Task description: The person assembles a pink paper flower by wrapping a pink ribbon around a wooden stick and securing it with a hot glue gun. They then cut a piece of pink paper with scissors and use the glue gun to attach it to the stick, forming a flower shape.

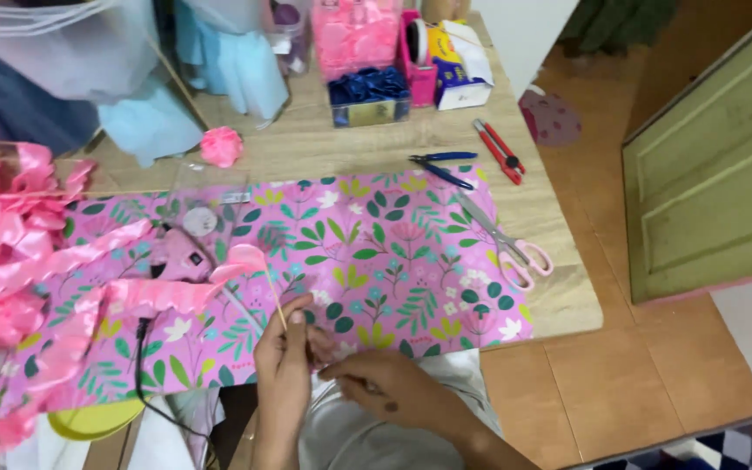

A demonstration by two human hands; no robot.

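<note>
My left hand (pixel 285 361) pinches a thin wooden stick (pixel 275 298) near its lower end, at the table's front edge. A pink ribbon petal (pixel 242 259) sits on the stick's upper end. Just to the right of it, my right hand (pixel 385 387) has its fingers closed on the stick's bottom end or on a bit of ribbon there; I cannot tell which. Both hands hover over my lap, below the pink floral sheet (pixel 376 261) that covers the table.
A pink glue gun (pixel 176 252) with a black cord lies left of the stick. Pink ribbon flowers (pixel 2 235) pile up at the left. Pink-handled scissors (pixel 515 248), blue pliers (pixel 441 165) and red cutters (pixel 500 150) lie right. Boxes of ribbon (pixel 367 96) stand behind.
</note>
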